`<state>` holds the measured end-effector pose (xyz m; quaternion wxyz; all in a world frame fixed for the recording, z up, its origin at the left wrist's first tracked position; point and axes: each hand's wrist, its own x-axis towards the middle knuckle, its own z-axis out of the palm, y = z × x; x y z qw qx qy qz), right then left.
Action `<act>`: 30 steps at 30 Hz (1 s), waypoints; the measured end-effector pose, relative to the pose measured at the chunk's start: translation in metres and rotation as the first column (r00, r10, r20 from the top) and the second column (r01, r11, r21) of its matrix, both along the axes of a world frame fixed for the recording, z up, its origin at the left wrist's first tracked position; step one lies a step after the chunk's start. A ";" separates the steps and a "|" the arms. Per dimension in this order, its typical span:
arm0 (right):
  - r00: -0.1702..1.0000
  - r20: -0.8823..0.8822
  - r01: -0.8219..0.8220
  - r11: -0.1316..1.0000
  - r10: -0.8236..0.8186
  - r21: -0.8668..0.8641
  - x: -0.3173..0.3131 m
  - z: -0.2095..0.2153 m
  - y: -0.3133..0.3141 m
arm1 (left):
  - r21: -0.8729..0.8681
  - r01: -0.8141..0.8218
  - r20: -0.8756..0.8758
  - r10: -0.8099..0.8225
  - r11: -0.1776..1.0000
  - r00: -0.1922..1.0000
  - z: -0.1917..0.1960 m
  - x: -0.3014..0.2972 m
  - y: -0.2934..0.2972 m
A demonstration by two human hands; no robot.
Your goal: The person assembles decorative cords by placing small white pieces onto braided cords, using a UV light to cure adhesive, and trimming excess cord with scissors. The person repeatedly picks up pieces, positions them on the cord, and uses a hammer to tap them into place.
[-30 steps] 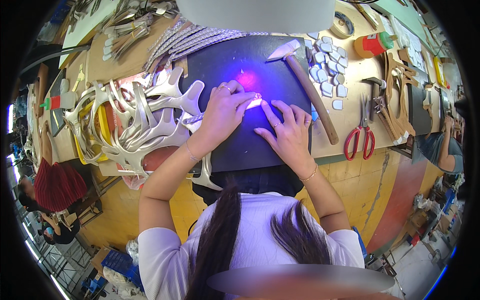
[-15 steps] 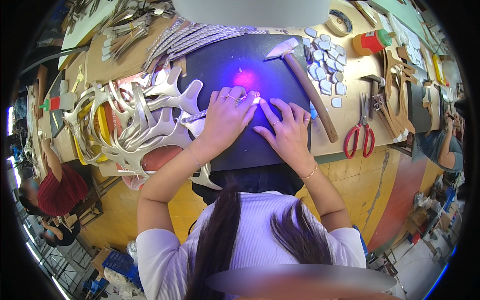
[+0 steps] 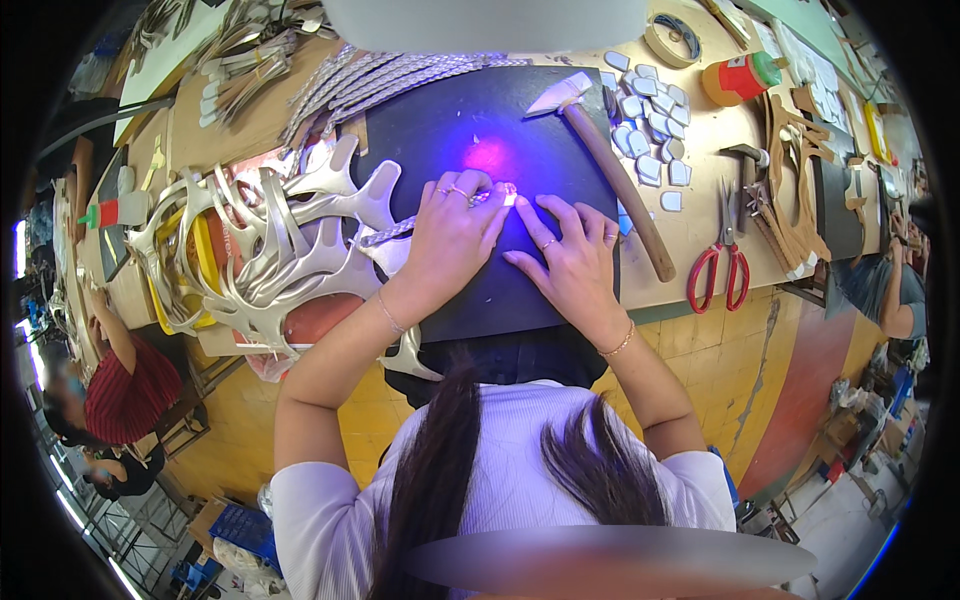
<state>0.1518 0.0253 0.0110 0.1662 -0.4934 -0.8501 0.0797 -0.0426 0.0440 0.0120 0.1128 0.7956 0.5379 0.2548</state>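
My left hand [image 3: 452, 238] is closed around a silver braided strap [image 3: 385, 234], pressing it down on a black mat [image 3: 420, 118]. The strap's lit end pokes out past the fingertips. My right hand [image 3: 572, 258] rests on the mat with its fingers spread, and its index fingertip touches or nearly touches that end. To the left, a stack of silver cut-out straps [image 3: 345, 200] overlaps the mat's edge. A hammer [image 3: 608, 165] with a wooden handle lies across the mat's right side. A blue and pink light spot [image 3: 487, 153] falls beyond my hands.
Red-handled scissors [image 3: 718, 272] and a second hammer [image 3: 746, 172] lie on the right. Small grey-white tabs [image 3: 648, 110] are piled near a red bottle with a green cap [image 3: 742, 78]. More braided straps [image 3: 385, 85] lie at the back. Co-workers sit at both sides.
Both hands stay almost in place, with only slight finger shifts at the strap's end. The whole view has tilted a little.
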 end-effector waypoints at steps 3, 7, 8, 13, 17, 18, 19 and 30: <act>1.000 -0.019 0.017 1.000 -0.017 -0.024 -0.002 0.001 0.000 | 0.006 0.010 0.000 -0.010 1.000 1.000 0.000 0.001 0.001; 0.996 -0.085 -0.013 0.997 0.006 -0.076 0.004 0.009 0.003 | 0.027 0.033 -0.017 -0.032 0.999 0.999 0.001 0.002 0.003; 0.981 -0.191 0.017 0.995 -0.035 -0.095 0.012 0.012 0.006 | 0.011 0.027 -0.023 -0.027 1.000 0.999 0.002 0.003 0.004; 0.874 -0.351 0.364 0.931 -0.335 0.020 0.085 0.027 0.033 | -0.039 0.007 -0.035 -0.009 0.999 0.999 0.007 0.004 0.004; 0.940 -0.057 0.340 0.934 -0.336 0.107 0.127 0.022 0.046 | -0.050 0.007 -0.051 -0.010 0.999 0.999 0.008 0.004 0.006; 0.961 -0.006 0.275 0.953 -0.276 0.129 0.131 0.019 0.047 | -0.057 0.005 -0.055 -0.008 0.998 0.998 0.008 0.004 0.005; 0.980 0.056 0.184 0.973 -0.193 0.138 0.135 0.018 0.048 | -0.055 0.005 -0.053 -0.008 0.999 0.999 0.009 0.004 0.005; 0.936 0.295 0.128 0.966 -0.193 0.225 0.137 0.025 0.064 | -0.021 -0.032 -0.014 0.032 0.999 0.999 0.007 0.007 0.002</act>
